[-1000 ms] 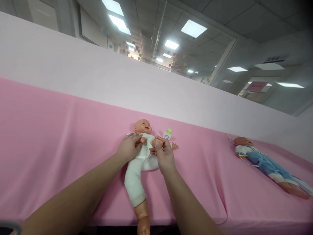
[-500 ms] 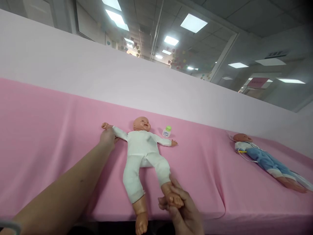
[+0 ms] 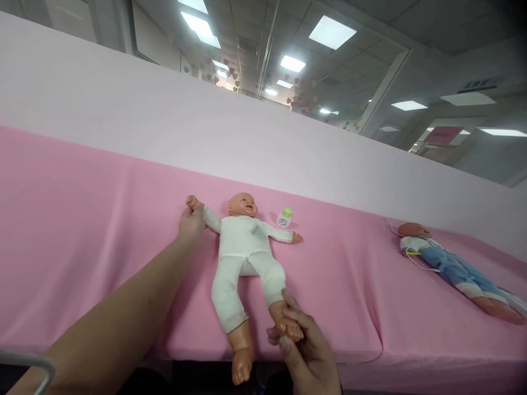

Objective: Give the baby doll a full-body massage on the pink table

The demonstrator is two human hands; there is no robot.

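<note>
On the pink sheet lies a baby doll [image 3: 244,237] on its back, in a white cloth suit, with its head toward the wall. My left hand [image 3: 191,224] is closed around the doll's arm at the wrist, on the left side of the view; most of my fingers are hidden behind it. Near the front edge of the table, my right hand [image 3: 307,337] grips the doll's foot [image 3: 288,323], fingers behind and thumb below. The doll's other leg hangs over the edge. A small clear bottle [image 3: 284,218] with a green cap stands by its head.
A second doll [image 3: 444,260] in blue and white clothes lies at the right, with thin white tubing and a yellow piece on it. A white wall [image 3: 255,145] topped by glass runs behind the pink-covered table [image 3: 329,285]. A grey curved bar [image 3: 37,362] shows at lower left.
My left hand has raised the doll's arm slightly and brought it inward, toward the head. My right hand still holds the foot, and the view has shifted a little.
</note>
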